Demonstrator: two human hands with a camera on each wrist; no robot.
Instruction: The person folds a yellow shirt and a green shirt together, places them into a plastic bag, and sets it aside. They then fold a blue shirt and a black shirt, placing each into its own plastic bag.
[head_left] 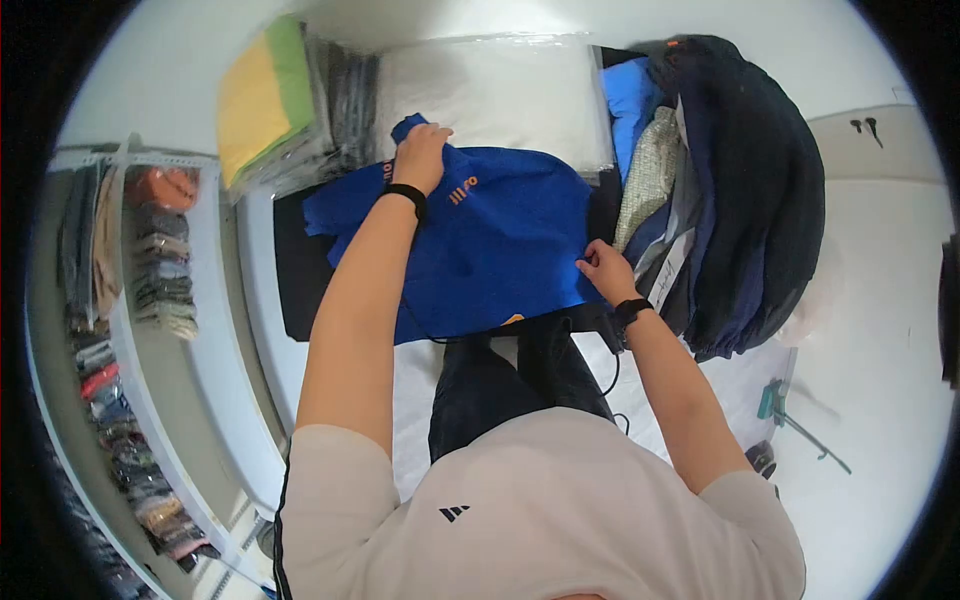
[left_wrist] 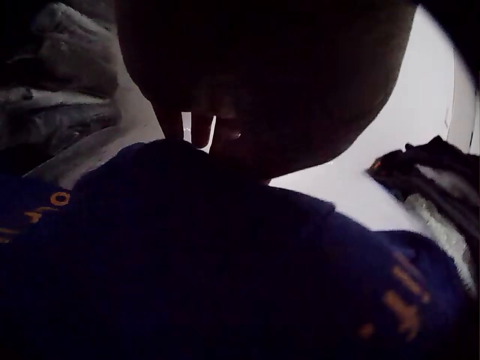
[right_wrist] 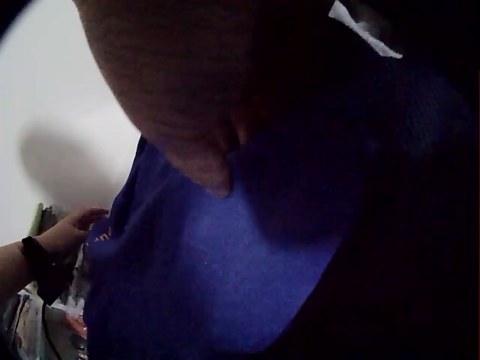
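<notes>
A blue garment (head_left: 520, 220) with orange lettering, apparently a shirt, is spread over a black surface in front of the person. At its upper part, the left hand (head_left: 421, 158) grips the cloth, with a bunched bit standing up beside the fingers. In the left wrist view the fingers (left_wrist: 201, 131) reach down to the dark blue fabric. Over at the right edge, the right hand (head_left: 607, 272) pinches the garment between thumb and fingers. The right wrist view shows a fingertip (right_wrist: 217, 184) against the blue cloth, its underside hidden.
Behind the garment lie a white plastic-wrapped stack (head_left: 490, 95) and yellow-green packed items (head_left: 268, 105). A heap of dark clothes (head_left: 755, 200) rises at the right. Shelves (head_left: 165, 400) of folded, bagged clothes stand left. A black cable (head_left: 614, 375) hangs near the right wrist.
</notes>
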